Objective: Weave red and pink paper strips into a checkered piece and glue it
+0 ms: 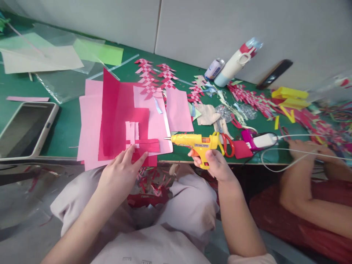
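My right hand (213, 163) grips a yellow hot glue gun (192, 141) by its handle, and the metal nozzle points left over the edge of a pink paper sheet. My left hand (123, 165) lies with fingers stretched out, the fingertips on woven pink and red paper strips (145, 145). Short light-pink strips (132, 132) stand up from that weave. Beneath are a folded red sheet (115, 110) and larger pink sheets (89, 121). Orange-handled scissors (227, 145) lie just behind the glue gun.
Woven paper chains (148, 77), a can (214, 69) and a white bottle (236, 62) are along the back. A phone (26, 130) lies at left. At right, a white plug (265, 140) trails cables near a co-worker's arm (299, 183). Paper scraps (154, 179) are below the table edge.
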Motion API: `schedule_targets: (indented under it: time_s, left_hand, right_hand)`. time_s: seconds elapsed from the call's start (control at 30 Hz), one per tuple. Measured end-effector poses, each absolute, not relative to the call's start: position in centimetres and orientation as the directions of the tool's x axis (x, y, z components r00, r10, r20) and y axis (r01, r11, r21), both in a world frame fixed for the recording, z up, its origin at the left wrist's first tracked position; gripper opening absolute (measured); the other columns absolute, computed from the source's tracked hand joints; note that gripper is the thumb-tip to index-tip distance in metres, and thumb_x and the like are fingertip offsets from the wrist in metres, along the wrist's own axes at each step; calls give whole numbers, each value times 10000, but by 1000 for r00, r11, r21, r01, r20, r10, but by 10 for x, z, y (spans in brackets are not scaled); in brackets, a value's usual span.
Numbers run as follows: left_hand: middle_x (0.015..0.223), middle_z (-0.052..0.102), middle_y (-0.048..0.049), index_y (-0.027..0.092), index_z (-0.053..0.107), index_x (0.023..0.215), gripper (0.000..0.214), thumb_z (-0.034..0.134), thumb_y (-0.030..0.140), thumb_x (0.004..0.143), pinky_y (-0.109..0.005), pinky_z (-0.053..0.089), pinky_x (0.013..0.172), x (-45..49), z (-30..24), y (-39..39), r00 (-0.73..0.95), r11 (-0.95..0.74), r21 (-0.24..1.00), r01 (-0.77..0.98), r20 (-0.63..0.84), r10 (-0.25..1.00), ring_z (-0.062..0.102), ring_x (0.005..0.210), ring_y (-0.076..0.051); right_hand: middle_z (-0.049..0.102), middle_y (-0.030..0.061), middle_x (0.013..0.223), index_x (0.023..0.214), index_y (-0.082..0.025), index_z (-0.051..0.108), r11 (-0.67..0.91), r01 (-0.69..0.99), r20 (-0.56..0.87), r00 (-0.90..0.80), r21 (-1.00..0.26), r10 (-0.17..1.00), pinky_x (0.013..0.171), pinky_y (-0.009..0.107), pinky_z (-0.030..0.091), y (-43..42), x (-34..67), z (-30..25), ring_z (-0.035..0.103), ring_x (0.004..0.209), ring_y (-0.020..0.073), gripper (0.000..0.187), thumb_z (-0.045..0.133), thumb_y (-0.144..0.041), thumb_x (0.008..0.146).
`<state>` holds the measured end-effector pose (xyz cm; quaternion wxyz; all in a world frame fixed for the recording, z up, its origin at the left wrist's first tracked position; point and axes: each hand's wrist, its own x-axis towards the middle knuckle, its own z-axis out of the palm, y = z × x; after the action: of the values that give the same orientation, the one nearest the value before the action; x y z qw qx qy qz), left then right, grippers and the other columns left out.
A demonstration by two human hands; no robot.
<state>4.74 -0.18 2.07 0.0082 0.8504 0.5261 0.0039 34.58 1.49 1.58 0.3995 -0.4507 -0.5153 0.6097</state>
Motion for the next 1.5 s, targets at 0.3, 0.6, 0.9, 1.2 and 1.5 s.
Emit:
schedule_targets:
  time_s: [0.3, 0.6, 0.9, 1.2, 1.5]
  left_hand:
    - [1470, 446, -147, 247, 528, 1357, 479, 452, 177, 890, -428, 543, 894, 34, 23, -1, 488, -482, 110, 869, -27, 873, 585, 1190, -320]
    - [1452, 444, -214, 154, 490, 1387, 532, 474, 123, 856, -457, 510, 941, 46, 20, -1, 447, -448, 11, 894, -75, 891, 523, 1250, -353]
    - [1512, 398, -59, 296, 703, 1122, 417, 391, 168, 876, -446, 545, 888, 25, 34, 9, 520, -474, 238, 848, -197, 831, 609, 1159, -306]
    - [1438, 498, -102, 197, 431, 1425, 522, 362, 175, 908, -434, 468, 1018, 25, 26, 12, 487, -459, 199, 866, -120, 865, 494, 1290, -271]
    - [1381, 509, -167, 175, 590, 1288, 455, 415, 104, 875, -402, 546, 867, 34, 25, 10, 511, -511, 27, 859, -88, 855, 603, 1101, -291]
  right_hand:
    - [456, 15, 655, 913, -141, 688, -146, -21, -133, -290, -989, 948, 512, 247, 339, 14, 340, 19, 413, 591, 105, 484, 540, -598, 855]
    - [450, 8, 642, 889, -152, 674, -165, -18, -152, -301, -986, 941, 517, 254, 360, 15, 336, 18, 405, 583, 109, 465, 560, -600, 839]
    - [457, 14, 659, 889, -137, 665, -179, 26, -178, -316, -983, 932, 533, 256, 348, 15, 334, 18, 413, 596, 111, 505, 541, -624, 837]
    - [460, 7, 659, 892, -121, 645, -198, 80, -213, -335, -977, 918, 520, 254, 321, 16, 330, 21, 403, 562, 95, 544, 534, -650, 826]
    - [461, 6, 649, 890, -119, 650, -191, 110, -218, -343, -975, 914, 513, 251, 328, 18, 328, 22, 409, 563, 98, 573, 523, -673, 816]
